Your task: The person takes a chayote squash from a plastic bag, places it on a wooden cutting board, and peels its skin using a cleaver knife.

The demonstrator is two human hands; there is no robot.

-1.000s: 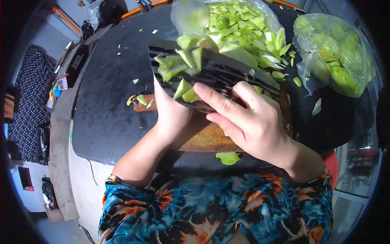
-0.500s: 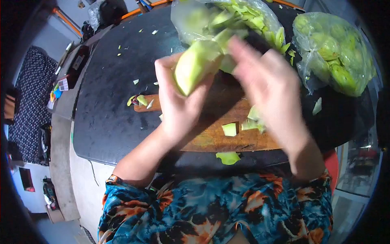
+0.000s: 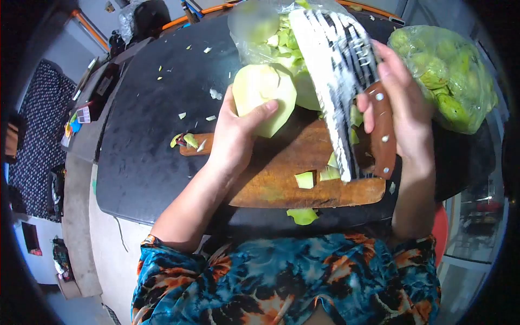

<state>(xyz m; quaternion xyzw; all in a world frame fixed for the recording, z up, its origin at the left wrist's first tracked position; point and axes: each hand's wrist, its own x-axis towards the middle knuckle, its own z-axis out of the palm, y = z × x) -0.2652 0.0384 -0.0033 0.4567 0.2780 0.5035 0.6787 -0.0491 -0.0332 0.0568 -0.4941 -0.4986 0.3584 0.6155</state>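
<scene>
My left hand (image 3: 238, 127) is closed around a peeled, pale green vegetable (image 3: 262, 89) with flat cut facets, its thumb pressed on the near face. In my right hand (image 3: 406, 103) is a broad cleaver (image 3: 330, 70) with a riveted brown wooden handle. Black and white streaks cover its blade, which is raised upright just right of the vegetable, apart from it. Below both hands lies a wooden cutting board (image 3: 271, 184) with a few peel pieces (image 3: 305, 180) on it. Another pale green piece (image 3: 307, 93) shows between the held vegetable and the blade, partly hidden.
A clear plastic bag (image 3: 246, 46) with peelings lies open at the back. At the right stands a second bag of green vegetables (image 3: 449, 81). Peel scraps are scattered over the black table (image 3: 146, 119), and one peel (image 3: 302, 216) lies at its front edge.
My right hand has moved right, away from the vegetable, and the cleaver's blade now shows broadside. The vegetable has turned in my left hand, showing a wider face.
</scene>
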